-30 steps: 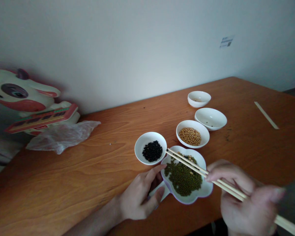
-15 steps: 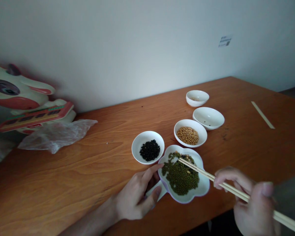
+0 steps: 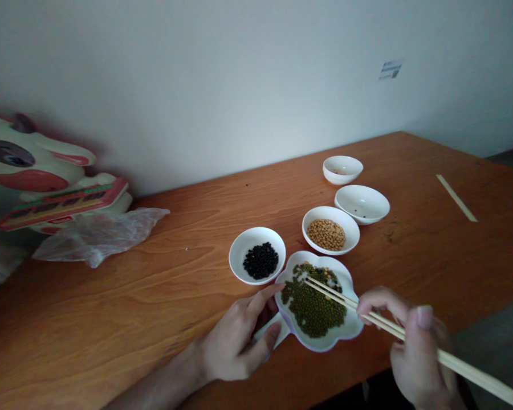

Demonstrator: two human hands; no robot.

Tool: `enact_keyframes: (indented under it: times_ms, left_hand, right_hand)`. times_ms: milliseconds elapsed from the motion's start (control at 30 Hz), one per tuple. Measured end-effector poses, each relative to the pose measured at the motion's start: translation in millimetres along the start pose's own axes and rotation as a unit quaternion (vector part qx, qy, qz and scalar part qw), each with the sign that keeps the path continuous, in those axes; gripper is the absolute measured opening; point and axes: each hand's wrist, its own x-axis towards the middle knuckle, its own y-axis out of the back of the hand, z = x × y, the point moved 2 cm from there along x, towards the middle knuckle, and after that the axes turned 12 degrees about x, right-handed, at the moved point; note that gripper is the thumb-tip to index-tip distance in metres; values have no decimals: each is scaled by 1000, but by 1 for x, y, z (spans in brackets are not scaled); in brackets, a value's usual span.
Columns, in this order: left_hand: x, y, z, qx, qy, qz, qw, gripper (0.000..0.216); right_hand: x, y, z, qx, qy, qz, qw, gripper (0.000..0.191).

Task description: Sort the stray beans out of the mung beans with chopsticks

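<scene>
While the left hand (image 3: 231, 347) pinches the handle of the flower-shaped dish (image 3: 354, 329) near the tabletop's (image 3: 171, 302) front edge, index fingertip at its rim, the right hand (image 3: 419, 359) pinches the chopsticks (image 3: 382, 323), tips low over the mung beans (image 3: 318, 313); their grip, too small to tell. A second ago the tips were beside the bowl of black beans (image 3: 238, 253); now they are back over the dish, so work seems centred there. Versus half a second ago: right hand closer to the dish.

Bare left hand (image 3: 233, 337), bare left forearm (image 3: 165, 376), bare right hand (image 3: 419, 356).
</scene>
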Motion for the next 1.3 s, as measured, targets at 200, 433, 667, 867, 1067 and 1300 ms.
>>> enact_keyframes:
  times_ms: [200, 433, 667, 867, 1067, 1300]
  left_hand:
    - [0, 0, 0, -9, -1, -10, 1000, 67]
    - [1, 1, 1, -13, -2, -12, 1000, 68]
    - [1, 2, 1, -8, -1, -4, 1000, 68]
    - [1, 0, 0, -5, 4, -3, 1000, 68]
    - [-1, -1, -3, -16, 1, -10, 1000, 70]
    - [-1, 0, -1, -10, 6, -10, 1000, 69]
  right_hand:
    - [1, 1, 0, -21, 10, 1, 1000, 77]
    - [5, -2, -14, 1, 18, 68, 998, 75]
    - [13, -15, -39, 62, 31, 135, 988, 89]
    - [42, -67, -67, 106, 78, 25, 991, 83]
    - [27, -43, -54, 88, 46, 71, 992, 86]
    - [-4, 33, 3, -4, 25, 79, 997, 85]
